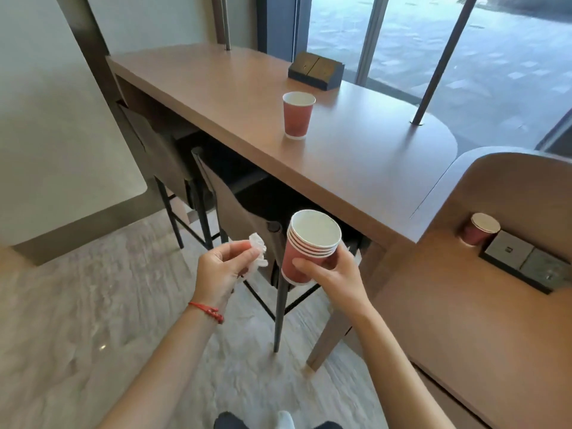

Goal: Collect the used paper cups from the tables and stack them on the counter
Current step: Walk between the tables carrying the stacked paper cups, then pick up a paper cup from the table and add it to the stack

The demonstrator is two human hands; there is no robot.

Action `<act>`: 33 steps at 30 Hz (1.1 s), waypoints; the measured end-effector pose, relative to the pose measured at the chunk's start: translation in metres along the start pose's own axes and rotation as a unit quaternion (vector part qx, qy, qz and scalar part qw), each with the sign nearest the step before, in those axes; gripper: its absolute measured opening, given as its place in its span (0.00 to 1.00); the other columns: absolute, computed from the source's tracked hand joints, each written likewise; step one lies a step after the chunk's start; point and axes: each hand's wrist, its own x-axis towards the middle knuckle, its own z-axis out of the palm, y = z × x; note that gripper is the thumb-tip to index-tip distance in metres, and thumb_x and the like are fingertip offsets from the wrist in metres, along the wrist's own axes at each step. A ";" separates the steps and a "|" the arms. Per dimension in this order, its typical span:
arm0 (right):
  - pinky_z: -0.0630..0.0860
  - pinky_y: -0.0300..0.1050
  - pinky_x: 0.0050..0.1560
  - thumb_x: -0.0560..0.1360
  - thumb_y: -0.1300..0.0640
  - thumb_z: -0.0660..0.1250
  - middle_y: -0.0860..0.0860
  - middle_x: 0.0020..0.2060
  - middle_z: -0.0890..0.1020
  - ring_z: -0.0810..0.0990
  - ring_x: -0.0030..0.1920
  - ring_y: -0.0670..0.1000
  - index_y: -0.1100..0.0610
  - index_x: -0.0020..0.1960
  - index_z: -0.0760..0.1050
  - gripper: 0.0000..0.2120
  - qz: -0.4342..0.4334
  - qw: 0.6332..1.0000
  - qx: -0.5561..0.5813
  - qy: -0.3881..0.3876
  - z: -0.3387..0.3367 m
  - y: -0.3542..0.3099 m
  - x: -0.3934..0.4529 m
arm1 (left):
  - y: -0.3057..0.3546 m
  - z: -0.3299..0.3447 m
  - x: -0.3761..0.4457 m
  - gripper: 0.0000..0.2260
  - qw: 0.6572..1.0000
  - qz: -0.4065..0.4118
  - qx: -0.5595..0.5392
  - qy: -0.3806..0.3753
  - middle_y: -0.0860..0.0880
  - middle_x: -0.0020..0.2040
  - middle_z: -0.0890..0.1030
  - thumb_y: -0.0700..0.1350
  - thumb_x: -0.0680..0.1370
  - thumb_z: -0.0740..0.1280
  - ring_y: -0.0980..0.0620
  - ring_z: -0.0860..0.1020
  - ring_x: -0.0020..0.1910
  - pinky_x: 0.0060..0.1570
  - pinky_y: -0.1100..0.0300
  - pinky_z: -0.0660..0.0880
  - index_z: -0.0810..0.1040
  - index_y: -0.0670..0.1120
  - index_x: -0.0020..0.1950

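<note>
While the right hand [332, 274] grips a nested stack of red paper cups [305, 249] at lower centre, rims up for adding more, left hand [221, 270] pinches a crumpled tissue [258, 249]; single cup [298, 115] waits upper-centre on the wooden table [232, 97], another [479, 229] at right.

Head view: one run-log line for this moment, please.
right hand: grip on nested cup stack | left hand: crumpled tissue | uncollected: table cup, desk cup
</note>
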 end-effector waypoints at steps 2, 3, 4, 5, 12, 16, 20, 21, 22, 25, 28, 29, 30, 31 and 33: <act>0.76 0.33 0.50 0.64 0.56 0.78 0.44 0.53 0.82 0.80 0.54 0.42 0.49 0.62 0.72 0.29 -0.016 1.000 0.002 -0.001 -0.007 -0.010 0.033 | 0.014 0.014 0.025 0.05 1.000 0.015 -0.005 0.001 0.54 0.33 0.84 0.41 0.67 0.75 0.61 0.81 0.32 0.30 0.71 0.74 0.82 0.49 0.40; 0.77 0.35 0.51 0.64 0.56 0.78 0.44 0.53 0.82 0.80 0.54 0.43 0.49 0.62 0.72 0.29 -0.021 1.000 0.005 0.000 -0.009 -0.015 0.047 | 0.020 0.019 0.037 0.05 1.000 0.023 -0.005 0.001 0.55 0.33 0.84 0.42 0.68 0.75 0.61 0.81 0.32 0.30 0.72 0.74 0.82 0.50 0.40; 0.77 0.37 0.52 0.64 0.55 0.78 0.45 0.52 0.82 0.80 0.54 0.44 0.51 0.62 0.72 0.29 -0.027 1.000 0.008 0.004 -0.011 -0.021 0.061 | 0.026 0.025 0.048 0.05 1.000 0.028 -0.006 0.000 0.55 0.33 0.84 0.42 0.68 0.75 0.61 0.80 0.32 0.31 0.71 0.74 0.82 0.50 0.40; 0.78 0.39 0.53 0.64 0.55 0.78 0.46 0.52 0.83 0.81 0.54 0.45 0.52 0.62 0.73 0.29 -0.034 0.999 0.010 0.010 -0.013 -0.026 0.076 | 0.032 0.030 0.060 0.04 0.999 0.034 -0.009 -0.002 0.54 0.33 0.84 0.42 0.68 0.75 0.61 0.80 0.31 0.31 0.71 0.74 0.83 0.50 0.39; 0.78 0.37 0.49 0.66 0.60 0.76 0.47 0.50 0.82 0.81 0.51 0.44 0.58 0.62 0.73 0.26 -0.076 0.995 -0.002 0.059 -0.012 -0.061 0.176 | 0.068 0.056 0.153 0.05 0.995 0.061 -0.050 -0.056 0.54 0.33 0.84 0.40 0.68 0.74 0.60 0.81 0.33 0.34 0.69 0.76 0.83 0.50 0.38; 0.77 0.33 0.44 0.66 0.58 0.77 0.45 0.48 0.82 0.81 0.49 0.44 0.58 0.61 0.73 0.26 -0.087 0.992 -0.012 0.091 -0.007 -0.088 0.230 | 0.091 0.063 0.206 0.05 0.992 0.048 -0.080 -0.090 0.50 0.38 0.85 0.41 0.66 0.75 0.52 0.83 0.41 0.41 0.63 0.78 0.83 0.48 0.39; 0.77 0.32 0.42 0.66 0.60 0.76 0.45 0.46 0.82 0.81 0.46 0.40 0.58 0.58 0.75 0.22 -0.105 0.987 -0.024 0.119 -0.002 -0.113 0.279 | 0.108 0.069 0.247 0.08 0.988 0.051 -0.077 -0.120 0.47 0.41 0.84 0.40 0.68 0.74 0.54 0.81 0.37 0.39 0.63 0.77 0.82 0.43 0.45; 0.77 0.32 0.42 0.66 0.60 0.76 0.47 0.47 0.82 0.81 0.45 0.40 0.59 0.59 0.74 0.23 -0.108 0.986 -0.028 0.127 -0.001 -0.118 0.288 | 0.110 0.071 0.254 0.07 0.988 0.047 -0.078 -0.124 0.47 0.41 0.84 0.40 0.68 0.74 0.54 0.82 0.38 0.38 0.63 0.78 0.82 0.43 0.45; 0.77 0.33 0.42 0.66 0.59 0.76 0.48 0.48 0.82 0.81 0.45 0.40 0.59 0.60 0.74 0.24 -0.111 0.984 -0.031 0.135 0.000 -0.122 0.297 | 0.111 0.072 0.261 0.07 0.988 0.042 -0.079 -0.128 0.47 0.42 0.84 0.40 0.68 0.74 0.53 0.82 0.39 0.38 0.64 0.78 0.81 0.44 0.45; 0.78 0.38 0.45 0.66 0.57 0.76 0.48 0.47 0.83 0.82 0.46 0.42 0.58 0.58 0.75 0.23 -0.108 0.981 -0.055 0.154 0.005 -0.125 0.319 | 0.111 0.075 0.277 0.06 0.987 0.032 -0.076 -0.140 0.46 0.43 0.83 0.39 0.69 0.73 0.51 0.82 0.41 0.40 0.63 0.79 0.81 0.44 0.44; 0.79 0.48 0.51 0.65 0.55 0.77 0.51 0.50 0.83 0.82 0.50 0.48 0.59 0.58 0.75 0.24 -0.098 0.979 -0.074 0.165 0.009 -0.120 0.333 | 0.107 0.076 0.290 0.05 0.987 0.020 -0.077 -0.137 0.46 0.42 0.83 0.38 0.69 0.73 0.48 0.82 0.43 0.47 0.59 0.80 0.81 0.45 0.42; 0.79 0.51 0.53 0.65 0.55 0.77 0.52 0.50 0.83 0.81 0.51 0.50 0.58 0.58 0.75 0.24 -0.096 0.978 -0.078 0.168 0.010 -0.118 0.336 | 0.106 0.075 0.294 0.05 0.988 0.016 -0.076 -0.137 0.47 0.41 0.83 0.38 0.68 0.73 0.48 0.82 0.43 0.47 0.58 0.79 0.81 0.45 0.41; 0.79 0.53 0.54 0.64 0.55 0.77 0.52 0.50 0.83 0.81 0.51 0.51 0.58 0.58 0.75 0.24 -0.095 0.977 -0.082 0.173 0.011 -0.116 0.339 | 0.104 0.075 0.298 0.05 0.988 0.013 -0.075 -0.136 0.47 0.41 0.83 0.38 0.68 0.74 0.49 0.82 0.43 0.47 0.59 0.80 0.81 0.45 0.41; 0.79 0.54 0.54 0.64 0.55 0.77 0.52 0.50 0.83 0.81 0.51 0.51 0.58 0.57 0.75 0.24 -0.094 0.976 -0.086 0.176 0.012 -0.113 0.341 | 0.103 0.075 0.301 0.05 0.988 0.010 -0.076 -0.137 0.48 0.41 0.83 0.39 0.67 0.74 0.49 0.82 0.43 0.46 0.59 0.80 0.81 0.45 0.41; 0.79 0.49 0.52 0.64 0.55 0.77 0.51 0.49 0.83 0.81 0.51 0.50 0.56 0.56 0.75 0.23 -0.091 0.974 -0.104 0.180 0.012 -0.107 0.345 | 0.101 0.074 0.306 0.07 0.987 0.003 -0.079 -0.138 0.48 0.40 0.84 0.41 0.65 0.75 0.49 0.82 0.43 0.46 0.59 0.79 0.81 0.46 0.41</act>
